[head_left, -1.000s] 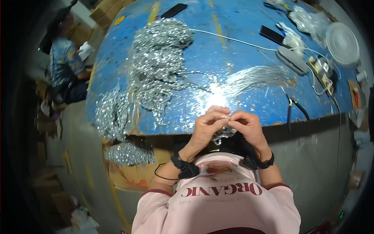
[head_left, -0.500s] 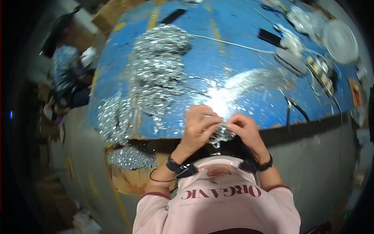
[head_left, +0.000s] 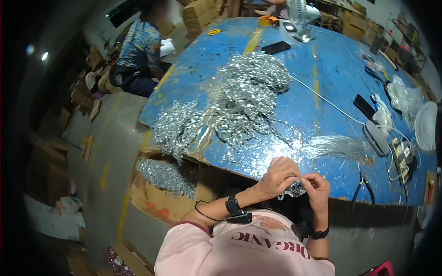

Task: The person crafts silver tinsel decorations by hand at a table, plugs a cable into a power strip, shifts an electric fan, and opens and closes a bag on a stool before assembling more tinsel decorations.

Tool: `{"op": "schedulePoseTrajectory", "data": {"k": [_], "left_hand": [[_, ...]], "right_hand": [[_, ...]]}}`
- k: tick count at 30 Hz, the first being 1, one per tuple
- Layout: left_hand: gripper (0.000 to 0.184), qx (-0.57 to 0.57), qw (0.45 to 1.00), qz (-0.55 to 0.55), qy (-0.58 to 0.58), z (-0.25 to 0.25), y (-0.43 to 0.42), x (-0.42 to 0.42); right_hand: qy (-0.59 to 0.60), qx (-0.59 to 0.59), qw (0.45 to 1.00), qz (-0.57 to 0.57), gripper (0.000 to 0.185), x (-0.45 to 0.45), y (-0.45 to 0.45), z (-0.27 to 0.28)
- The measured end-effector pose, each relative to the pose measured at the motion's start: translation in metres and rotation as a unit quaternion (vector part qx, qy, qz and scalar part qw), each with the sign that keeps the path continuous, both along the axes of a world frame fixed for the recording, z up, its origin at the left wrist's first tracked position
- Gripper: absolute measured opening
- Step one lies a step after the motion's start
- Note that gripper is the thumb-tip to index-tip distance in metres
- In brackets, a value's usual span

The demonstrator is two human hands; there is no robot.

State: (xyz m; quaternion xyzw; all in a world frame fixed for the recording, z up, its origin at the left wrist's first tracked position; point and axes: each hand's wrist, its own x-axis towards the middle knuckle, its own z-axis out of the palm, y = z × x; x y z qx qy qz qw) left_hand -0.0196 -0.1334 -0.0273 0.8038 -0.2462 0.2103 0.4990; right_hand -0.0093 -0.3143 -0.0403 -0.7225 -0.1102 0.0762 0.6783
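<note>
Drawn together since the last frame, left hand [head_left: 279,175] and right hand [head_left: 318,188] meet at the fingertips.
Whether they clamp the silver tinsel [head_left: 293,189] cannot be told; it hangs bunched beneath them by the counter's [head_left: 184,71] near edge, long axis unclear.

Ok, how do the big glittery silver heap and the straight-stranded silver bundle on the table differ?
The glittery heap is much bulkier; the straight-stranded bundle is thinner and flatter.
The heap is a jumbled, spangled mound, while the bundle's strands run roughly side by side.
The heap lies beyond the left hand; the bundle lies just past the right hand.
Both are shiny silver on the blue table.
</note>
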Motion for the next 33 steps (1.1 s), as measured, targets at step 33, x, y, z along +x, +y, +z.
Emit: {"op": "schedulePoseTrajectory", "data": {"k": [33], "left_hand": [[0.009, -0.012, 0.993, 0.029, 0.118, -0.008, 0.003, 0.006]], "right_hand": [[0.018, -0.004, 0.999, -0.035, 0.007, 0.006, 0.009, -0.015]]}}
